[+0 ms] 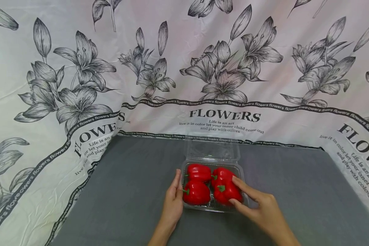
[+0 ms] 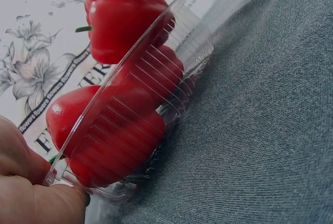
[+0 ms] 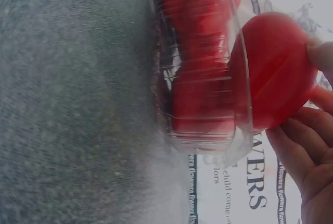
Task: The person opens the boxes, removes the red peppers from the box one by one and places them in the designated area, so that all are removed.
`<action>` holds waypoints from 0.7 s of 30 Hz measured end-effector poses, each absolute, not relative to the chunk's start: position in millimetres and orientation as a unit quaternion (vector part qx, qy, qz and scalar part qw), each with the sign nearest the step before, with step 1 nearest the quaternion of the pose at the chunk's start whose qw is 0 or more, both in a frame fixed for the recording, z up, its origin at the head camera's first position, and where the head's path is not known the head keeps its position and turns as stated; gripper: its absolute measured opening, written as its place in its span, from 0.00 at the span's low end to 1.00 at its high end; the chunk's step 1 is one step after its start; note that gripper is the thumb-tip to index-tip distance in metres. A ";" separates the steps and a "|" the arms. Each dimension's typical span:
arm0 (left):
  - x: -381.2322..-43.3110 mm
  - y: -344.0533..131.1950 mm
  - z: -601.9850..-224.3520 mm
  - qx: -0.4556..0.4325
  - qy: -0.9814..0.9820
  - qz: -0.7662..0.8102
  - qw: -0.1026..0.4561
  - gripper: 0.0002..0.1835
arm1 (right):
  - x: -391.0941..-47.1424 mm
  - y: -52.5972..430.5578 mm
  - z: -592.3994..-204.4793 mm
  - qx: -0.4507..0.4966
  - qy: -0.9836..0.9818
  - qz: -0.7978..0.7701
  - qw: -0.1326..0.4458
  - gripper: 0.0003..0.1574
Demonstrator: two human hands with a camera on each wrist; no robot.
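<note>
A clear plastic clamshell container (image 1: pixel 200 207) rests on the grey surface with its lid (image 1: pixel 212 150) swung back. Two red bell peppers, the back one (image 1: pixel 199 172) and the front one (image 1: pixel 197 194), lie in its left half. Another red bell pepper (image 1: pixel 222 173) is at the back right. My right hand (image 1: pixel 262 206) grips a red bell pepper (image 3: pixel 276 73) by thumb and fingers over the front right; in the right wrist view it overlaps the rim and sticks up above it. At the left side, my left hand (image 1: pixel 172 201) pinches the container's rim, seen close in the left wrist view.
Grey cloth (image 1: pixel 135 191) covers the work surface around the container. Behind and on both sides hangs a white curtain (image 1: pixel 160 118) with printed flowers and lettering. The raised lid stands between the peppers and the back curtain.
</note>
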State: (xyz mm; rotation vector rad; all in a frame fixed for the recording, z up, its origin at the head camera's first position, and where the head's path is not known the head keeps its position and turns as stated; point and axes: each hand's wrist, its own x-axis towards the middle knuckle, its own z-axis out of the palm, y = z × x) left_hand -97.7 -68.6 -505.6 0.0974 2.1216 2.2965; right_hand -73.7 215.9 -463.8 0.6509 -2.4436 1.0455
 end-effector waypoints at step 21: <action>-99.7 -69.0 -507.6 0.032 0.676 0.736 0.008 0.31 | -75.0 220.8 -455.3 0.217 -0.881 0.362 0.214 0.47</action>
